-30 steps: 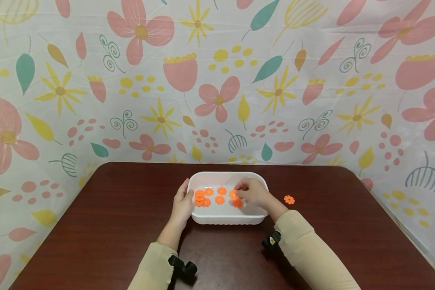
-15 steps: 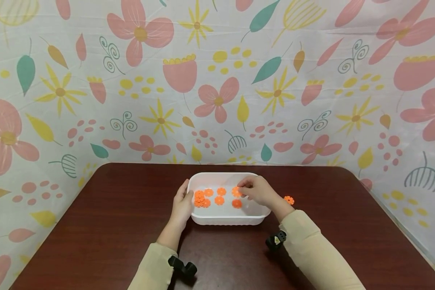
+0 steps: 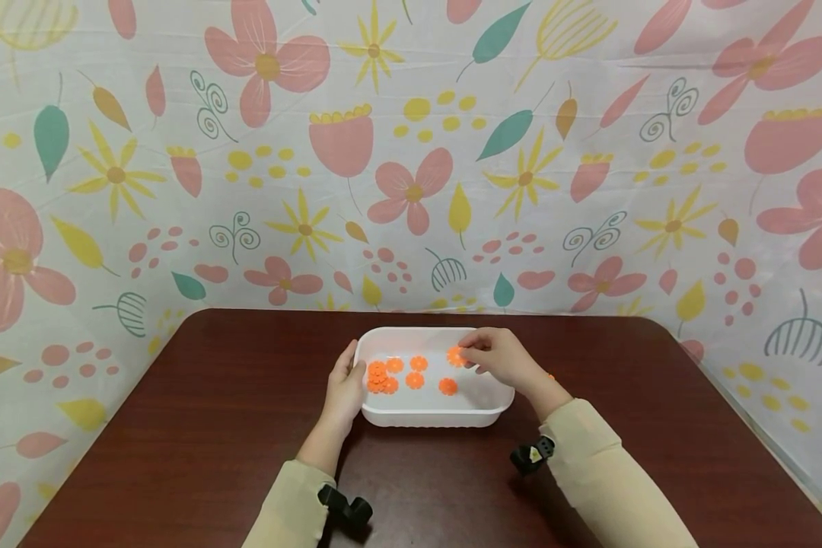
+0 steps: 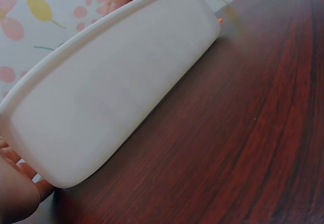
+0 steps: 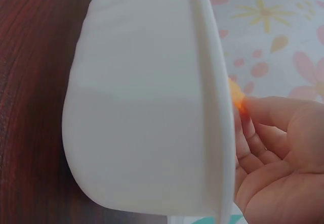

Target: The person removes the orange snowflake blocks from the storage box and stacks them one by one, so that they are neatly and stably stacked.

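An orange flower-shaped disc (image 3: 457, 356) is pinched between the thumb and fingers of the right hand (image 3: 501, 359), its petals pointing left out of the grip. It is over the right half of the white tray (image 3: 431, 418), toward the far side; the right wrist view shows it past the rim, though its height above the tray floor is hard to judge. One loose disc (image 3: 448, 387) lies just nearer the person, within easier reach of the right hand than the left.

The tray's long axis runs left to right, so the heap of discs (image 3: 377, 374) is at the opposite end from the pinched one, with a few singles between. That heap is closest to the left hand (image 3: 345, 390), which grips the tray's left end, thumb at the rim. On the dark table (image 3: 205, 426), an orange speck (image 3: 551, 377) peeks out beyond the right wrist.
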`<state>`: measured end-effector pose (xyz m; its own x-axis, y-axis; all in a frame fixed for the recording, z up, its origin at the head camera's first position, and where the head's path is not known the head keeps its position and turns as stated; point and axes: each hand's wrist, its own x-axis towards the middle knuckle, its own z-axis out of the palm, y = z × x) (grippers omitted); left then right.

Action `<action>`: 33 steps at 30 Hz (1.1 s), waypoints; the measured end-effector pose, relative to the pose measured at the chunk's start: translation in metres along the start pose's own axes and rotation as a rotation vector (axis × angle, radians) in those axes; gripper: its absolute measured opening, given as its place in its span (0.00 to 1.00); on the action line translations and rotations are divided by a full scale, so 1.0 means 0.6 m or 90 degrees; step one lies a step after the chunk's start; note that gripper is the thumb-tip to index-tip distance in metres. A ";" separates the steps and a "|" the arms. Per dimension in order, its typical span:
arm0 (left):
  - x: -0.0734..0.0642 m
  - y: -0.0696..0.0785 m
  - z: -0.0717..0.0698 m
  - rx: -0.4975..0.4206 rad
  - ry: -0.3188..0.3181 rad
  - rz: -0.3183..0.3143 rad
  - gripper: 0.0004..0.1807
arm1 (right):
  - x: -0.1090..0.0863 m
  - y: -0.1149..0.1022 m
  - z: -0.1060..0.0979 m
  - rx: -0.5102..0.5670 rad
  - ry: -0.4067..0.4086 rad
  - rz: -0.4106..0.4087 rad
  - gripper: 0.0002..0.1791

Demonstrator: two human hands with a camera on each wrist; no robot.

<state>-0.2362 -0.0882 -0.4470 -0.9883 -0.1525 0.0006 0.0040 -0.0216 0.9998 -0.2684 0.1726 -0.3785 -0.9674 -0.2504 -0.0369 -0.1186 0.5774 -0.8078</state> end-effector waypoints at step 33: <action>0.002 -0.001 0.000 -0.001 -0.006 0.002 0.28 | -0.023 0.030 -0.051 0.082 0.050 0.004 0.15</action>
<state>-0.2373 -0.0884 -0.4477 -0.9896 -0.1435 0.0033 0.0065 -0.0222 0.9997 -0.2643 0.2102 -0.3746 -0.9832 -0.1823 0.0007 -0.0884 0.4732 -0.8765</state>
